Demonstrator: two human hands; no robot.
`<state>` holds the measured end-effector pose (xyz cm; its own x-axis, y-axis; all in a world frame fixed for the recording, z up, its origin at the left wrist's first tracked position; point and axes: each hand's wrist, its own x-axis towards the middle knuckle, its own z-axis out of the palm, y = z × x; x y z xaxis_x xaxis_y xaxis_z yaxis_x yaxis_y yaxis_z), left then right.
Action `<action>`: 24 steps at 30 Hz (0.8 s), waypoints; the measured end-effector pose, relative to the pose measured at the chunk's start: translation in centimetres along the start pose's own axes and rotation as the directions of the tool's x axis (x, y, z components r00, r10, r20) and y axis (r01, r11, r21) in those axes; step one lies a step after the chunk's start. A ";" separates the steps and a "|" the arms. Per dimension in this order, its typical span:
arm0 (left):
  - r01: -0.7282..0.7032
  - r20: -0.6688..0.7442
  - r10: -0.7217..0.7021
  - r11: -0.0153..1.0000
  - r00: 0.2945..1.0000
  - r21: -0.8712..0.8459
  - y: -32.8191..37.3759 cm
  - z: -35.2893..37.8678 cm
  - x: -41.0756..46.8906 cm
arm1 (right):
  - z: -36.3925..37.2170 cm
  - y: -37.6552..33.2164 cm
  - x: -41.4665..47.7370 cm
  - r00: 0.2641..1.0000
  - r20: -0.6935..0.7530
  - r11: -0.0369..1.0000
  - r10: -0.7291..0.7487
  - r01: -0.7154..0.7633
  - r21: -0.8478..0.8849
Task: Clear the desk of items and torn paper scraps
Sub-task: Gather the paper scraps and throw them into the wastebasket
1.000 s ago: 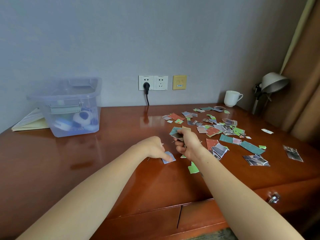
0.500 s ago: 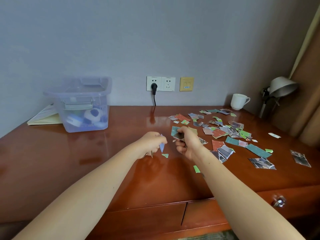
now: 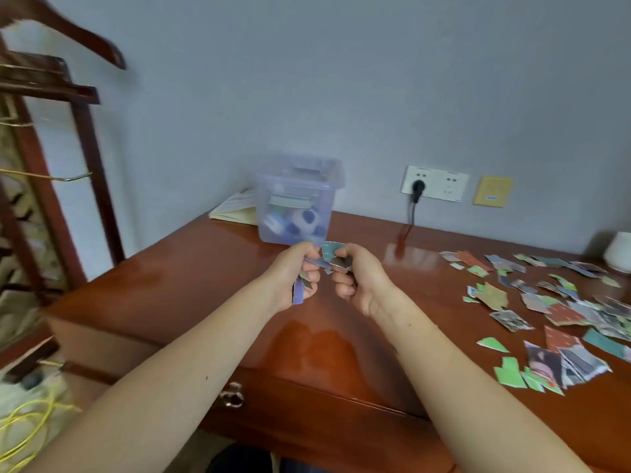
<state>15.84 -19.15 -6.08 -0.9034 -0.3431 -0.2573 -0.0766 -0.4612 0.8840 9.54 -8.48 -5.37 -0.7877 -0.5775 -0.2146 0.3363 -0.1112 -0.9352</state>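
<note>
Both hands are raised above the wooden desk (image 3: 205,288), close together. My left hand (image 3: 296,274) grips a few torn paper scraps (image 3: 302,291), one bluish strip sticking out below the fist. My right hand (image 3: 355,273) holds another bunch of scraps (image 3: 333,254), a teal piece on top. The two bunches touch between the hands. Several coloured torn scraps (image 3: 560,312) lie scattered over the right part of the desk.
A clear plastic box (image 3: 297,196) with small items stands at the back by the wall, a notebook (image 3: 235,206) behind it. A white cup (image 3: 619,252) sits at the far right. A wooden rack (image 3: 51,165) stands left of the desk. Drawer knob (image 3: 232,396) below.
The view has swung left. My left hand has lifted its scrap off the desk, and both hands have come together in the air, each with scraps.
</note>
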 end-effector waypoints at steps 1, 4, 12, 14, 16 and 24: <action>-0.016 -0.033 0.015 1.000 0.999 -0.025 0.3 -1.3 -0.6 | 1.3 0.4 0.0 0.999 0.030 1.000 0.012 -0.012 -0.007; -0.060 -0.123 0.048 0.993 0.991 -0.098 0.9 -5.5 -2.2 | 5.3 1.8 -0.1 0.992 0.118 0.998 0.050 -0.046 -0.034; -0.204 -0.227 0.164 0.965 0.960 -0.165 1.4 -16.4 -8.4 | 15.8 6.6 -2.0 0.926 0.344 0.986 0.159 -0.131 -0.104; -0.238 -0.256 0.193 0.958 0.947 -0.162 1.4 -18.8 -10.4 | 18.4 8.0 -2.5 0.898 0.398 0.981 0.188 -0.156 -0.111; -0.272 -0.294 0.214 0.946 0.932 -0.174 1.3 -21.2 -12.4 | 20.9 9.7 -3.0 0.866 0.448 0.975 0.223 -0.193 -0.112; -0.330 -0.489 0.222 0.933 0.844 -0.146 -2.0 -31.1 -19.2 | 29.4 18.5 -5.7 0.749 0.539 0.922 0.386 -0.320 -0.216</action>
<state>46.41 -37.07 -15.06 -0.5726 -0.7919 -0.2122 0.2877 -0.4364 0.8525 35.49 -31.03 -13.17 -0.1819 -0.9112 -0.3697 0.4510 0.2568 -0.8548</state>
